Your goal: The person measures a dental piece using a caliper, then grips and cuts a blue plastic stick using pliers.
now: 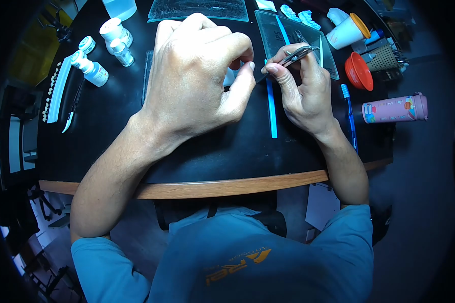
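My left hand is raised above the dark table, its thumb and index finger pinched together. What lies between those fingertips is too small to make out. Just behind them, a white rounded thing shows partly, mostly hidden by the hand. To the right, my right hand is closed around a slim two-armed metal instrument, like tweezers or a caliper. Its tip points towards my left fingertips. Below the instrument, a blue strip lies on the table near my right thumb.
Glass plates lie at the back. White bottles, a shade guide and dark tweezers are left. Dental casts, an orange bowl, a white cup, a blue brush and a pink bottle are right.
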`<act>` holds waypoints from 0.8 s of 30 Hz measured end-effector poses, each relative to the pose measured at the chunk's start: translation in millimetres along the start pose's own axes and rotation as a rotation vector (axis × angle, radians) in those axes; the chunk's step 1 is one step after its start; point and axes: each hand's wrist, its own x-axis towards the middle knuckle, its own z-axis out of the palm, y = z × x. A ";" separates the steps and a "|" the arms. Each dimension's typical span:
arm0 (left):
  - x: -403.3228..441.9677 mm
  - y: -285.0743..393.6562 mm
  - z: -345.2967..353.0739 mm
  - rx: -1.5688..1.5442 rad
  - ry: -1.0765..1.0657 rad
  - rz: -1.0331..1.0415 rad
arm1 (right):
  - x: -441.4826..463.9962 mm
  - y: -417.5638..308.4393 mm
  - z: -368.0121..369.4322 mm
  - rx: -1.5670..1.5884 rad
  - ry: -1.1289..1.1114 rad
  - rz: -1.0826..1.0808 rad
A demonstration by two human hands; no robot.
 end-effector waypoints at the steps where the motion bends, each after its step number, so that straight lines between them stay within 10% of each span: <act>1: -0.1 0.2 0.3 0.000 0.001 0.002 | -1.0 1.8 0.7 -0.018 0.012 -0.006; 24: -0.4 -1.7 0.0 0.010 -0.007 0.006 | -4.0 4.5 0.1 -0.004 0.041 -0.041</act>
